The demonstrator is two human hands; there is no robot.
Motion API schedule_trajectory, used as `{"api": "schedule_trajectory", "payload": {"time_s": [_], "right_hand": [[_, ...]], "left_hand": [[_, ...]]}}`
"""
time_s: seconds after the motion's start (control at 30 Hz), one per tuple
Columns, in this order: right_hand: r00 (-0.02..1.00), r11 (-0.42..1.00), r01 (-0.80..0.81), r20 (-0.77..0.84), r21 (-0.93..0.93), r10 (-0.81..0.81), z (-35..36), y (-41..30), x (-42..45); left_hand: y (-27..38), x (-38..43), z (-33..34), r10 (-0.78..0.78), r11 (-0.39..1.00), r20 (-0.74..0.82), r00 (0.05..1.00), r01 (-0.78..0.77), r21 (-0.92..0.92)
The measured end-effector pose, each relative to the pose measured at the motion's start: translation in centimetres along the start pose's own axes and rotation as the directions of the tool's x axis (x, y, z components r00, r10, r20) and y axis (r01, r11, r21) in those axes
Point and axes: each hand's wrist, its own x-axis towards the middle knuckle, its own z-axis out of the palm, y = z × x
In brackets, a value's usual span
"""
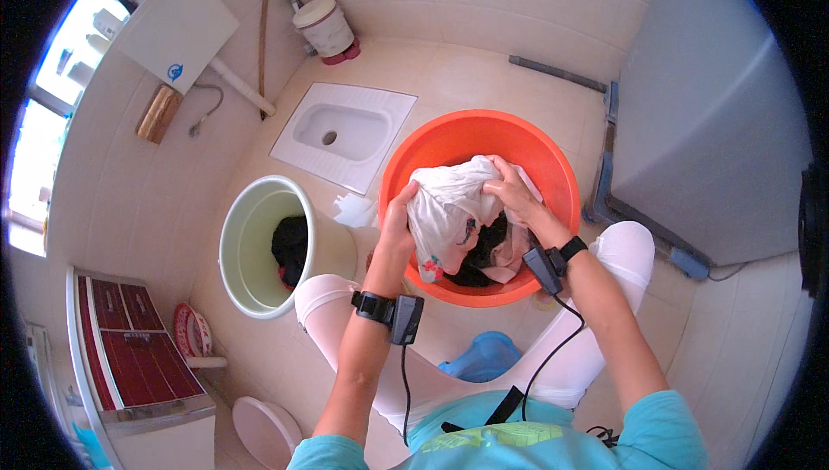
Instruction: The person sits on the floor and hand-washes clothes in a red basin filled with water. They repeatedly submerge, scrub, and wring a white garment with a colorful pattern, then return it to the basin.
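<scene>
Both hands hold up a bunched white cloth [447, 201], a garment by its look, over an orange plastic basin [563, 165]. My left hand [399, 214] grips its left side. On the upper right side, my right hand [511, 188] pinches the fabric between thumb and fingers. The cloth's lower part shows a red flower print and a dark motif. Below it in the basin lie black cloth [489, 243] and pale pink cloth [511, 253]. To the left, a pale green bucket [259, 275] has dark cloth [290, 246] inside.
A squat toilet [350, 123] is set in the floor beyond the bucket. A blue plastic stool [482, 356] is between my legs. A large grey covered object [706, 133] stands at right, a red-fronted cabinet [139, 353] at left. A pink basin [265, 431] lies near the cabinet.
</scene>
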Motion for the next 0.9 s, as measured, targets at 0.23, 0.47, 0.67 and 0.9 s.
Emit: {"api": "schedule_trajectory", "payload": {"time_s": [0.23, 0.47, 0.67, 0.9], "right_hand": [[0.955, 0.672, 0.295, 0.182, -0.679, -0.235, 7.5, -0.7, -3.0], [0.926, 0.392, 0.246, 0.097, -0.887, -0.364, 7.2, 0.3, -1.5], [0.993, 0.627, -0.025, -0.092, -0.778, -0.075, 4.0, 0.8, 1.2], [0.903, 0.495, 0.394, 0.225, -0.774, -0.367, 7.7, -1.2, -2.6]], "left_hand": [[-3.5, 5.2, -5.9, -0.099, 0.980, 0.370, 0.924, 0.156, -0.126], [-6.7, 5.2, -4.1, 0.039, 0.995, 0.071, 0.997, -0.032, -0.097], [-5.9, 3.1, -1.0, 0.028, 0.984, -0.186, 0.982, 0.005, 0.175], [-5.1, 5.0, -5.4, 0.111, 0.991, 0.132, 0.985, -0.099, -0.092]]}}
